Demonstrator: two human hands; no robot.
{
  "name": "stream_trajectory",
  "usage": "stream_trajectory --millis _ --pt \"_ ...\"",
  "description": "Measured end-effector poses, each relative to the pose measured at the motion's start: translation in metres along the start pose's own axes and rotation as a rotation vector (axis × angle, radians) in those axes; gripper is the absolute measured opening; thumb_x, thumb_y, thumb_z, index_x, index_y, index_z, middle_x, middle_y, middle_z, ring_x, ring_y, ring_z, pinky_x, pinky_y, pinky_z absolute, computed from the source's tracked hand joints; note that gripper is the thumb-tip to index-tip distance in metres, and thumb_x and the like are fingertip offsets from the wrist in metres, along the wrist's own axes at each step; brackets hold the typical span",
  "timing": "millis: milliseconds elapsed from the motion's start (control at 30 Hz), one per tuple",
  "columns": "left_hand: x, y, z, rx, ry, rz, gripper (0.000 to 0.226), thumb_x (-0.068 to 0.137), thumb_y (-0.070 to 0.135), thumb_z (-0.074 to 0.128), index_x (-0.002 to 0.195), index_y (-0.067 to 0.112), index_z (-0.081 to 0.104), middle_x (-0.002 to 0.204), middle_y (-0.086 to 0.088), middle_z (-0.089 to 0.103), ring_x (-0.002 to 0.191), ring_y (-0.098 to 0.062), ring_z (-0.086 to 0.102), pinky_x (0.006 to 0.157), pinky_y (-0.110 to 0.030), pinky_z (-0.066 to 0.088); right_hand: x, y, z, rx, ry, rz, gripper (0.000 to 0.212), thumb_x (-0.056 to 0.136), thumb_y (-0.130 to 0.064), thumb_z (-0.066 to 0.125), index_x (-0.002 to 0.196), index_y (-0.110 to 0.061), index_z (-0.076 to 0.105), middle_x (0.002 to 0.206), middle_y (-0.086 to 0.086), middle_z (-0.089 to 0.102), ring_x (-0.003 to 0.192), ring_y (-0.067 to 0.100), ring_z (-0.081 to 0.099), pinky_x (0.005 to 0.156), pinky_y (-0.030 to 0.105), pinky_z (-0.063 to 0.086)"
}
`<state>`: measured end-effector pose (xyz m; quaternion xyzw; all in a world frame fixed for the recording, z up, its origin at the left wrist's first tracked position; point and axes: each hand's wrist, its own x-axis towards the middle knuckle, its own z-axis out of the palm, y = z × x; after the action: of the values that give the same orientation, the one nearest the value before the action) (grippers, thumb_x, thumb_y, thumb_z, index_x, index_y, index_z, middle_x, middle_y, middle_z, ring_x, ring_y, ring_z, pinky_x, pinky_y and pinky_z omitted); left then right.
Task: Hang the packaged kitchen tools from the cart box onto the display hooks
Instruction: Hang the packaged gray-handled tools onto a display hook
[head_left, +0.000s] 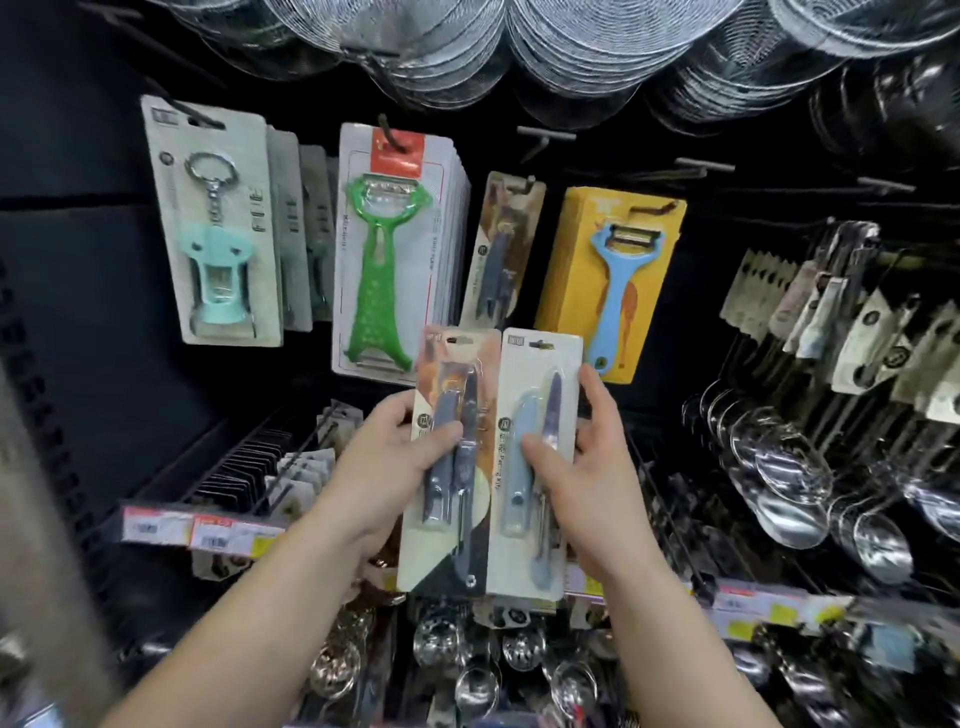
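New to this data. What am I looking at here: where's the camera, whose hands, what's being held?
There is no robot here. One wide-angle camera is worn on a person's head and looks forward and down, so the two bare arms coming in from the bottom are the wearer's own.

The left hand holds a carded pack with a dark grey knife set. The right hand holds a similar white-carded pack with a light blue set. Both packs are upright, side by side, in front of a black shop display wall.

On hooks behind hang a mint bottle opener, a green peeler, a matching grey knife pack and a blue peeler on a yellow card. Ladles hang at right. The cart box is not in view.
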<state>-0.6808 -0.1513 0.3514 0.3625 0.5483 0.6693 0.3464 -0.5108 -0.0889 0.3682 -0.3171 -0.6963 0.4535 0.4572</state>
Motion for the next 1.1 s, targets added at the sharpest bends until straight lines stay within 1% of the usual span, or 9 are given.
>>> stream_trajectory --millis 67,200,333,400,500,567,633,733,1100 --pt "0.003 0.009 -0.001 -0.005 -0.01 0.02 0.023 0.096 0.009 0.064 0.118 0.016 0.062 0.099 -0.012 0.078 0.091 -0.032 0.076 0.087 -0.054 0.058 0.005 -0.007 0.002 -0.006 0.002 -0.023 0.081 0.093 -0.017 0.067 0.153 -0.043 0.019 0.117 -0.013 0.067 0.101 0.001 0.068 0.093 0.036 0.056" --pt "0.006 0.024 -0.002 -0.02 0.005 0.085 0.024 0.096 0.006 0.063 0.119 0.011 0.062 0.098 -0.01 0.078 0.09 -0.028 0.076 0.084 -0.045 0.059 0.015 -0.018 0.005 0.006 -0.009 -0.061 0.081 0.093 -0.016 0.067 0.153 -0.042 0.02 0.124 -0.011 0.064 0.107 0.005 0.067 0.098 0.04 0.054" --pt "0.008 0.038 -0.001 -0.015 0.036 0.15 0.02 0.094 0.005 0.064 0.109 0.017 0.065 0.101 -0.005 0.079 0.095 -0.023 0.075 0.089 -0.042 0.057 0.025 -0.026 0.005 0.007 -0.03 -0.109 0.081 0.092 -0.016 0.067 0.152 -0.046 0.02 0.133 -0.011 0.059 0.114 0.005 0.064 0.1 0.039 0.053" --pt "0.009 0.045 0.0 -0.009 0.037 0.165 0.023 0.094 0.007 0.065 0.115 0.016 0.063 0.106 -0.006 0.078 0.097 -0.02 0.075 0.09 -0.04 0.058 0.029 -0.032 0.003 -0.003 -0.042 -0.136 0.081 0.093 -0.017 0.066 0.151 -0.048 0.019 0.134 -0.016 0.057 0.114 0.002 0.063 0.1 0.037 0.053" --pt "0.009 0.054 0.0 -0.013 0.044 0.184 0.032 0.093 0.012 0.067 0.124 0.014 0.06 0.11 -0.008 0.077 0.101 -0.027 0.074 0.096 -0.051 0.055 0.036 -0.039 0.0 -0.01 -0.065 -0.183 0.081 0.094 -0.016 0.065 0.151 -0.049 0.019 0.137 -0.021 0.054 0.114 -0.004 0.061 0.098 0.026 0.053" --pt "0.009 0.059 -0.001 -0.029 0.06 0.196 0.032 0.092 0.013 0.067 0.123 0.016 0.061 0.108 -0.009 0.077 0.099 -0.028 0.075 0.092 -0.05 0.057 0.042 -0.043 -0.001 -0.018 -0.072 -0.216 0.078 0.094 -0.017 0.065 0.148 -0.053 0.021 0.139 -0.022 0.052 0.116 -0.005 0.059 0.097 0.024 0.053" --pt "0.007 0.064 -0.001 -0.045 0.077 0.215 0.03 0.092 0.013 0.066 0.122 0.017 0.062 0.105 -0.009 0.078 0.092 -0.023 0.076 0.075 -0.037 0.062 0.049 -0.047 0.0 -0.032 -0.073 -0.254 0.073 0.094 -0.019 0.065 0.141 -0.06 0.027 0.143 -0.025 0.048 0.124 -0.002 0.054 0.103 0.031 0.052" --pt "0.003 0.071 0.001 -0.105 0.098 0.235 0.025 0.094 0.008 0.062 0.118 0.015 0.063 0.098 -0.01 0.078 0.083 -0.018 0.077 0.061 -0.024 0.059 0.058 -0.052 0.002 -0.018 -0.081 -0.284 0.067 0.094 -0.018 0.065 0.142 -0.053 0.035 0.145 -0.03 0.043 0.131 -0.004 0.048 0.107 0.036 0.048" --pt "-0.004 0.078 0.005 -0.182 0.095 0.221 0.026 0.094 0.006 0.06 0.118 0.013 0.062 0.102 -0.016 0.077 0.084 -0.022 0.076 0.063 -0.025 0.06 0.079 -0.069 0.008 0.02 -0.083 -0.307 0.071 0.094 -0.019 0.065 0.15 -0.043 0.031 0.15 -0.022 0.043 0.135 0.004 0.047 0.109 0.041 0.046"
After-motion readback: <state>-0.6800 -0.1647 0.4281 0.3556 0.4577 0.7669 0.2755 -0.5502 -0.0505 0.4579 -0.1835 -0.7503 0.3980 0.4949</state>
